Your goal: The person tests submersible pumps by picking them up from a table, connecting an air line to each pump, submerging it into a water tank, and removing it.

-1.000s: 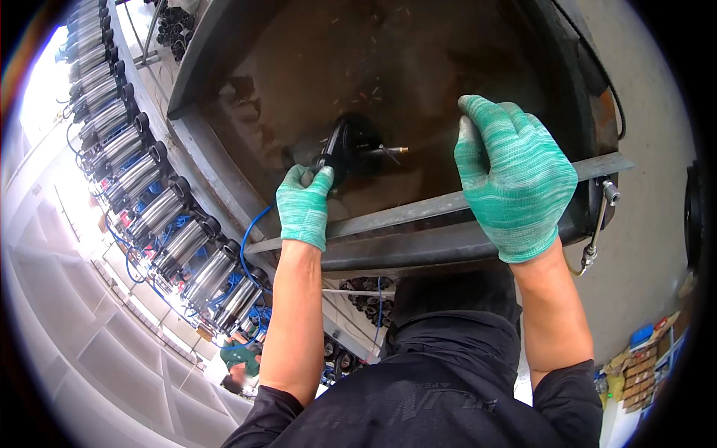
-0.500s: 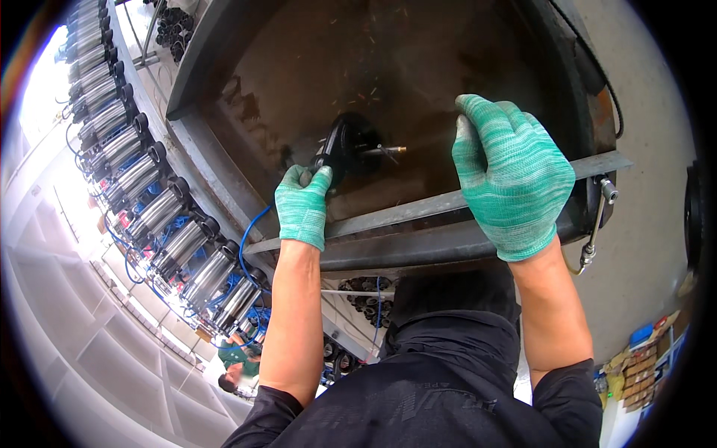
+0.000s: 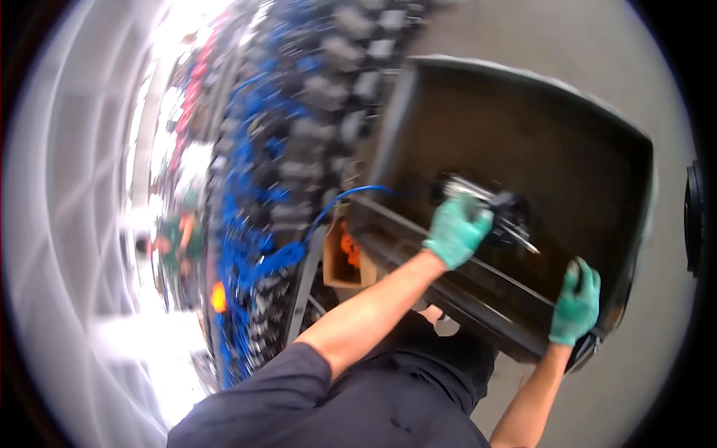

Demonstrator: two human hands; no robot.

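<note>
My left hand [image 3: 457, 230], in a green knit glove, is closed on a metal cylinder [image 3: 470, 187] with black end pieces. The cylinder lies tilted over a dark tank [image 3: 515, 134] holding brownish liquid. From its black end a thin rod [image 3: 527, 243] with a brass-coloured tip sticks out toward the lower right. Whether the cylinder touches the liquid is unclear. Beside the tank's near right corner is my right hand [image 3: 575, 306], gloved alike, its fingers extended upward and no object visible in them. Motion blur softens both hands.
A flat metal bar [image 3: 448, 254] crosses the tank's near side. On the left stand blurred racks of metal and black parts [image 3: 299, 149] with blue hoses [image 3: 280, 257]. One blue hose [image 3: 351, 191] runs to the tank. A cardboard box [image 3: 347, 280] holds something orange. Farther left is another person [image 3: 183, 243].
My view has swung, so the tank appears farther right. More of the metal cylinder shows beside my left hand. My right hand has moved down toward the tank's near right corner.
</note>
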